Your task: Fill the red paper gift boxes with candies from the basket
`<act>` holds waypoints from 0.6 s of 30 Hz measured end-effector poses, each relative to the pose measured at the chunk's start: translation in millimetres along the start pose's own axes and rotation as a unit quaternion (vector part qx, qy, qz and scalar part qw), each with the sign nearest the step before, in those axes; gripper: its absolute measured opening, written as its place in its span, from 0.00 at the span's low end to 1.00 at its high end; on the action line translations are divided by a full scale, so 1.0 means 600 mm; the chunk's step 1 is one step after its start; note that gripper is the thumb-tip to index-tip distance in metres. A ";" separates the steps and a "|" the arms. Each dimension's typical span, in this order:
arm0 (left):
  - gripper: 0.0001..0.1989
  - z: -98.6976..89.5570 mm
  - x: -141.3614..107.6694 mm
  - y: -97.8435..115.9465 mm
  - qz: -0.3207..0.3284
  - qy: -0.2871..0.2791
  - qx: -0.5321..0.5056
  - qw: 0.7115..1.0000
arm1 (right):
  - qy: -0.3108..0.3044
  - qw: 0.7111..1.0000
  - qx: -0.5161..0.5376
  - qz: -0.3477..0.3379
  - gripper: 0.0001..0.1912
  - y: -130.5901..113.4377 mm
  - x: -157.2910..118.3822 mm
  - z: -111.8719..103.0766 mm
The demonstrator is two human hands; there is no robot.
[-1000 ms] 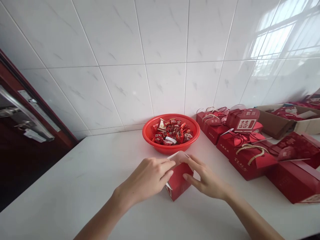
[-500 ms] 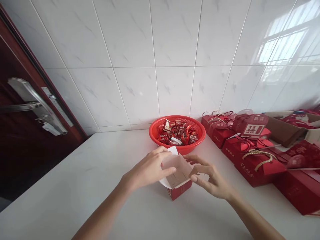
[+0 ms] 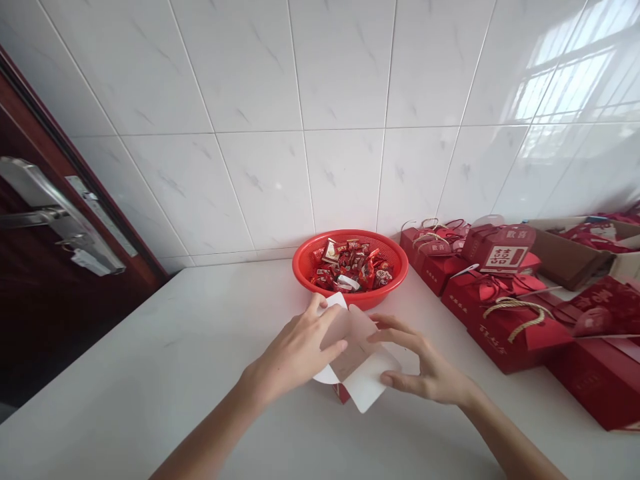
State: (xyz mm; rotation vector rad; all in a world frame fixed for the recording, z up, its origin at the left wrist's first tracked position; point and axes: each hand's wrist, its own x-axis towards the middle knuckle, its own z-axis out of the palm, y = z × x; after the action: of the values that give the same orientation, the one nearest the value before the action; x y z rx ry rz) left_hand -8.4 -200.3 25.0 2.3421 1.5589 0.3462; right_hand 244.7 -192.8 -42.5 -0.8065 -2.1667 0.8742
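Observation:
A small red cardboard gift box (image 3: 350, 360) stands on the white table, its white-lined top flaps folded outward and its inside showing. At its left side is my left hand (image 3: 305, 340), gripping the left flap, with the thumb over the inner side and the fingertips by the far flap. My right hand (image 3: 415, 360) is at the box's right side, fingers and thumb spread apart against the right and front flaps. Just behind the box, a red plastic basket (image 3: 300, 267) holds many wrapped candies (image 3: 353, 263).
Several red gift boxes (image 3: 505, 333) with cord handles stand along the right. Behind them is a brown carton (image 3: 575, 260) with red packets. A tiled wall (image 3: 260, 180) borders the table (image 3: 200, 333) at the back. At the left is a dark red door with a metal handle (image 3: 55, 213).
The box's front flap has folded down toward me, showing its white inside. My right hand's fingers have spread slightly wider; my left hand stays at the left flap. The view has shifted a little.

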 end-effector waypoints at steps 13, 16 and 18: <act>0.15 0.007 0.013 -0.021 -0.079 0.030 0.017 0.996 | -0.011 0.994 0.037 0.103 0.29 0.012 -0.004 -0.008; 0.16 0.007 0.015 -0.031 -0.084 0.020 0.012 0.996 | -0.018 0.995 0.038 0.086 0.28 0.009 -0.005 -0.008; 0.16 0.005 0.021 -0.037 -0.064 0.040 -0.011 0.997 | -0.014 0.997 0.035 0.060 0.27 0.005 -0.004 -0.008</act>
State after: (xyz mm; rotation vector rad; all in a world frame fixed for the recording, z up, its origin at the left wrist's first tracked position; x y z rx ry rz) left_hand -21.2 -181.0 14.4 2.2229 1.7230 0.4309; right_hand 250.5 -190.8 -43.0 -0.9016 -2.1172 1.0227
